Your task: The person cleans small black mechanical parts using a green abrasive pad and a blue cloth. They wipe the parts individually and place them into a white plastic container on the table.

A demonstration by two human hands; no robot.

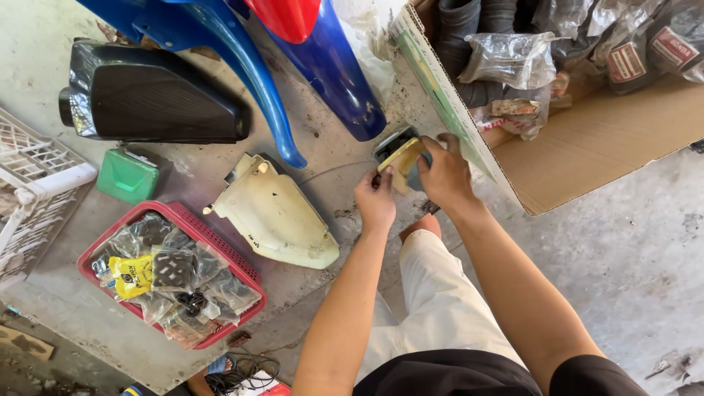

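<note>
- Left hand (375, 202) pinches the near left edge of a small yellowish part (400, 158).
- Right hand (444, 176) closes on its right side.
- The part sits between both hands, above the concrete floor (631, 257), just beside the cardboard box (587, 147).
- A cream fairing (275, 216) lies left.

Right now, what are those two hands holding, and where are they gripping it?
Both hold one small pale-yellow flat part in clear wrapping. The left hand pinches its lower left edge; the right hand grips its right side.
</note>
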